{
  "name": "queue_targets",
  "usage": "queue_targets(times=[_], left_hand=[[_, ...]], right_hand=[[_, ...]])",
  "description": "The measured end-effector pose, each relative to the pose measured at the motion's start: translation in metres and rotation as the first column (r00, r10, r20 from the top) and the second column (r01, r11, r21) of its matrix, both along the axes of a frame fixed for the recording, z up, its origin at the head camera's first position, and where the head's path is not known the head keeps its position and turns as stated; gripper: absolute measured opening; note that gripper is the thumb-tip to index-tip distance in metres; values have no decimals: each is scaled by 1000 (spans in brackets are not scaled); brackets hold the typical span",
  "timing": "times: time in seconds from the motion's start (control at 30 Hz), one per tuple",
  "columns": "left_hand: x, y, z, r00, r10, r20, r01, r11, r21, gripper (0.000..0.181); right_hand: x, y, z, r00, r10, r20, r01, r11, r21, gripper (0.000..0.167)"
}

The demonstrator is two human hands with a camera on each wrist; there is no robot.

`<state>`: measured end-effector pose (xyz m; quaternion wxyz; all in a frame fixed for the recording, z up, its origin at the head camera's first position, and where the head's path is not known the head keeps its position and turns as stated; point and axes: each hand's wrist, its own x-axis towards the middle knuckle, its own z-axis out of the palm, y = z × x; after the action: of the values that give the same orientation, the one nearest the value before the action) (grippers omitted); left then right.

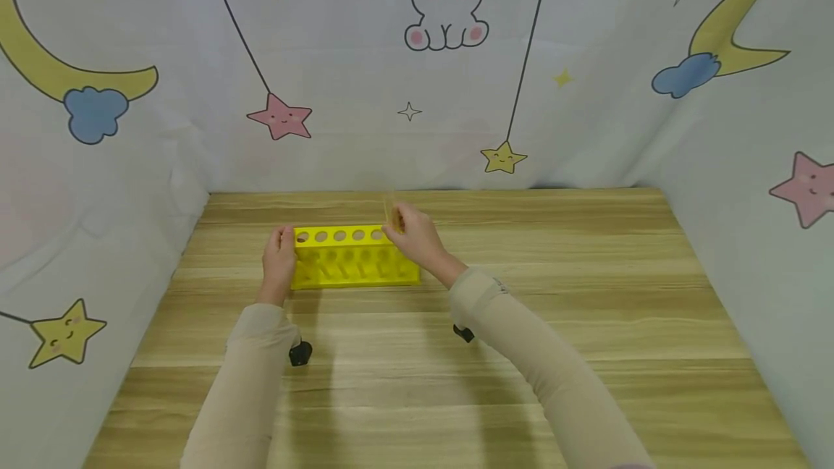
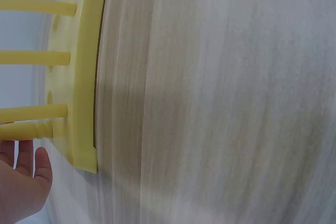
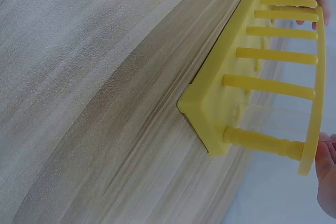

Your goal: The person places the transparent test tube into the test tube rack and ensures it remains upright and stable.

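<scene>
A yellow test tube rack (image 1: 355, 284) stands upright on the wooden table, with a row of round holes in its top plate and several pegs behind. My left hand (image 1: 279, 258) holds the rack's left end; in the left wrist view its fingers (image 2: 43, 169) lie by the end post. Over the rack's right end, my right hand (image 1: 417, 239) pinches a clear test tube (image 1: 389, 210) whose top sticks up above the fingers. In the right wrist view the see-through tube (image 3: 273, 113) reaches down inside the rack beside the end post, faint against the background.
The wood-grain table (image 1: 573, 382) spreads in front of and to the right of the rack. A white patterned cloth (image 1: 352, 150) hangs behind and along both sides. Small black devices (image 1: 300, 353) sit under both wrists.
</scene>
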<state>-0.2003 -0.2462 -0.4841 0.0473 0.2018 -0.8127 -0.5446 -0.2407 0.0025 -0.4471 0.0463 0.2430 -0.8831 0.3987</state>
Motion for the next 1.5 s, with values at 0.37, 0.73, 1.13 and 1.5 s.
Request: queue_targets(times=[0.37, 0.73, 1.13, 1.5], left_hand=[[4, 3, -2, 1000, 5, -11, -5, 1000, -6, 49], [7, 4, -7, 999, 20, -29, -21, 1000, -19, 49], [10, 5, -11, 998, 63, -29, -65, 995, -73, 53], [17, 5, -9, 999, 18, 34, -9, 966, -260, 55]], right_hand=[[2, 3, 0, 995, 27, 98, -26, 1000, -8, 36], [8, 19, -2, 996, 6, 94, -14, 997, 80, 53], [13, 41, -9, 999, 7, -54, -9, 999, -35, 41], [15, 63, -17, 999, -41, -8, 41, 998, -40, 33]])
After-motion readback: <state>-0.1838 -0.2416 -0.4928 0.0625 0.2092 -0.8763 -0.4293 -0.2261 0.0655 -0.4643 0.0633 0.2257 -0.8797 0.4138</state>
